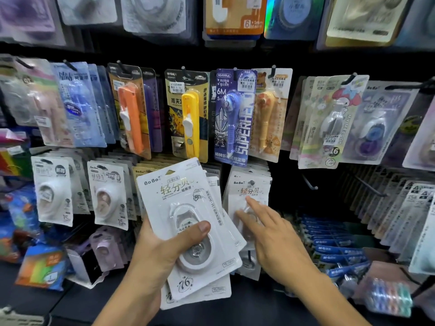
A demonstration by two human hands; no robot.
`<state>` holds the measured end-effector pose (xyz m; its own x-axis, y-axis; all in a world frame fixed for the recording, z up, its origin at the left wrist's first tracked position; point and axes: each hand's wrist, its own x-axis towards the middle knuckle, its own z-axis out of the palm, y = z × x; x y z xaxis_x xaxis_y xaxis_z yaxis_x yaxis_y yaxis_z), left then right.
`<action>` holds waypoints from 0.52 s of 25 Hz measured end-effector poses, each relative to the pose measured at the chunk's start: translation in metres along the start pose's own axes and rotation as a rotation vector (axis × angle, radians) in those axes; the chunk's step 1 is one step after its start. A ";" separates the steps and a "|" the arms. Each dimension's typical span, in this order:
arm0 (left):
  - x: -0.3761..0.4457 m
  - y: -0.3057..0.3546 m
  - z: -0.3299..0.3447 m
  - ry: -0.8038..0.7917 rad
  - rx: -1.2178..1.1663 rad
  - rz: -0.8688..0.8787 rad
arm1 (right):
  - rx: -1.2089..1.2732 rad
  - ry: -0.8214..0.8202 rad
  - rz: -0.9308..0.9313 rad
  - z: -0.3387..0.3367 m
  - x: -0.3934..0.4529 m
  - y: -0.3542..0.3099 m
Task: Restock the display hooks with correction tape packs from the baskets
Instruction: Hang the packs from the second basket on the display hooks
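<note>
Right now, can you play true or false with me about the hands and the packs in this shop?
1. The left hand holds a stack of white packs. True.
2. The right hand grips a yellow pack. False: its fingers are straight, reaching toward the hanging white packs.
3. A yellow pack hangs left of the purple pack. True.
4. Every hook is full. False: a bare hook sticks out right of the hanging white packs.
5. The top held pack has an orange cutter inside. False: a white tape roller shows.
</note>
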<state>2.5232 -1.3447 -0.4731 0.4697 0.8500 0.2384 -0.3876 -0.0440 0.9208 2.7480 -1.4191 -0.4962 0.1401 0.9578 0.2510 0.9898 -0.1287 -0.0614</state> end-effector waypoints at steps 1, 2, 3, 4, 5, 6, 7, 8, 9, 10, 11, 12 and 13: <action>-0.001 -0.002 0.000 -0.009 0.003 0.000 | 0.006 0.005 -0.033 -0.001 0.000 0.000; -0.002 -0.004 0.000 -0.013 0.010 -0.004 | 0.070 0.008 -0.051 -0.004 -0.002 -0.002; -0.003 -0.005 0.000 -0.014 0.018 -0.013 | 0.179 0.032 -0.033 -0.010 -0.006 -0.005; -0.005 -0.005 0.000 -0.015 0.028 -0.025 | 0.330 0.088 0.005 -0.018 -0.010 -0.008; -0.006 -0.005 0.001 -0.012 0.041 -0.038 | 0.529 0.147 0.040 -0.027 -0.014 -0.013; -0.007 -0.006 0.002 -0.011 0.056 -0.048 | 0.766 0.167 0.064 -0.036 -0.018 -0.019; -0.007 -0.009 0.005 -0.013 0.074 -0.055 | 0.966 0.125 0.063 -0.043 -0.021 -0.026; -0.008 -0.012 0.007 -0.019 0.091 -0.056 | 1.043 0.047 0.039 -0.046 -0.025 -0.035; -0.009 -0.014 0.012 -0.025 0.104 -0.058 | 1.020 -0.027 0.017 -0.046 -0.032 -0.043; -0.010 -0.017 0.018 -0.033 0.114 -0.066 | 0.966 -0.057 0.025 -0.043 -0.040 -0.047; -0.010 -0.019 0.025 -0.045 0.126 -0.077 | 0.950 -0.035 0.053 -0.042 -0.046 -0.046; -0.010 -0.021 0.033 -0.059 0.142 -0.087 | 1.002 0.002 0.085 -0.039 -0.051 -0.040; -0.010 -0.022 0.040 -0.072 0.148 -0.100 | 1.081 0.026 0.113 -0.039 -0.055 -0.034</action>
<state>2.5589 -1.3738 -0.4836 0.5575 0.8146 0.1603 -0.2179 -0.0427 0.9750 2.7080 -1.4774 -0.4700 0.2422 0.9473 0.2099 0.4256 0.0907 -0.9004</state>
